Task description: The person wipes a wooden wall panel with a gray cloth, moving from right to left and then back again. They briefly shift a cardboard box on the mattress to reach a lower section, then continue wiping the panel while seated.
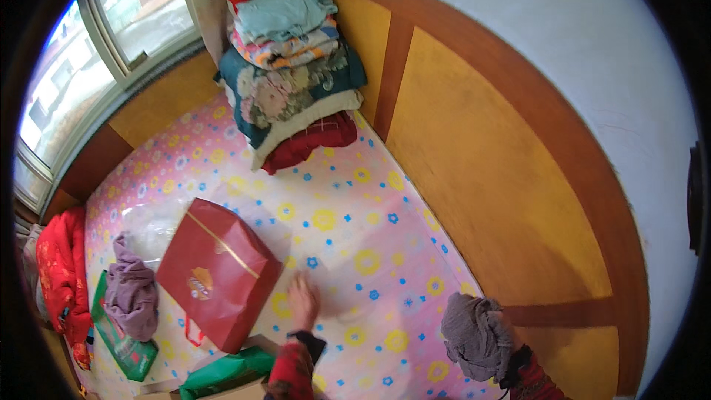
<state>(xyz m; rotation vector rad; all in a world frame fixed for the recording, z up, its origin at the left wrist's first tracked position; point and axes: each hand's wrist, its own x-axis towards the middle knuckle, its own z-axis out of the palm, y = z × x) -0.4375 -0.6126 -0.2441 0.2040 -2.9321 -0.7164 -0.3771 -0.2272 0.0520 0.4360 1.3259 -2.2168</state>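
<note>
A bunched grey cloth is in my right hand, at the right edge of the flower-patterned sheet, close to the wall panel; the cloth hides most of the fingers. My left hand, slightly blurred, is over the sheet just right of a large red gift bag that lies flat with a gold stripe on it. Nothing shows in the left hand, and its fingers look extended. Left of the bag, a mauve cloth lies partly on a green package.
Folded quilts and clothes are stacked in the far corner. Clear plastic wrap lies behind the red bag. A green bag and cardboard stand at the near edge. Red bedding lies at far left, below the window.
</note>
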